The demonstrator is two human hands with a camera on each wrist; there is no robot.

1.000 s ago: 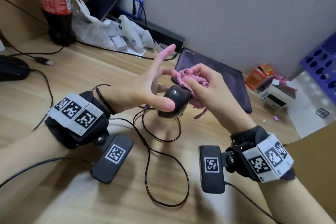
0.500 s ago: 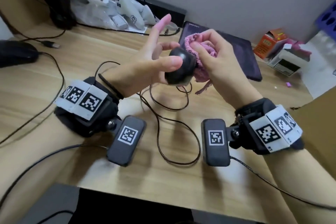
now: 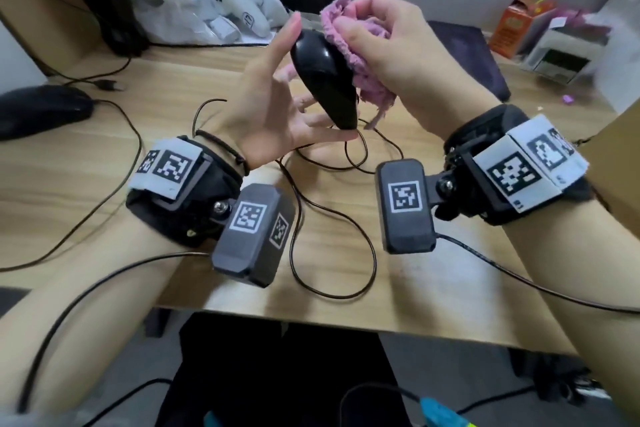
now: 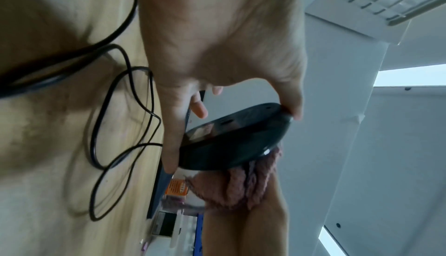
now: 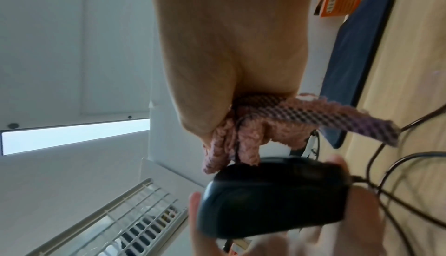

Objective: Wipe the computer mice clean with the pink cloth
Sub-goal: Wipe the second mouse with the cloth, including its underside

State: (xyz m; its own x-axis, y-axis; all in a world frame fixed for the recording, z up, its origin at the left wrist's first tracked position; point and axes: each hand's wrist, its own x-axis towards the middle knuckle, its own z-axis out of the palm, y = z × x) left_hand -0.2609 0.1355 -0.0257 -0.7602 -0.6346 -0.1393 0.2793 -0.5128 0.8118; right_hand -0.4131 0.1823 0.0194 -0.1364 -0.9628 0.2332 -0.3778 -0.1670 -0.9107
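Above the worktop [image 3: 104,156], our left hand [image 3: 273,107] holds the black mouse [image 3: 325,76] on end, fingers [image 3: 291,31] pinching its two ends. Our right hand [image 3: 398,55] grips the bunched pink cloth [image 3: 349,45] against the mouse's glossy back. A second mouse [image 3: 38,111] lies at far left.

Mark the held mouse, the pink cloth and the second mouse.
held mouse [image 3: 320,76], head view, glossy top shell.
pink cloth [image 3: 372,80], head view, bunched folds below the thumb.
second mouse [image 3: 38,109], head view, its back.

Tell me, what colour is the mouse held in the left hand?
Glossy black mouse; the head view shows it best.
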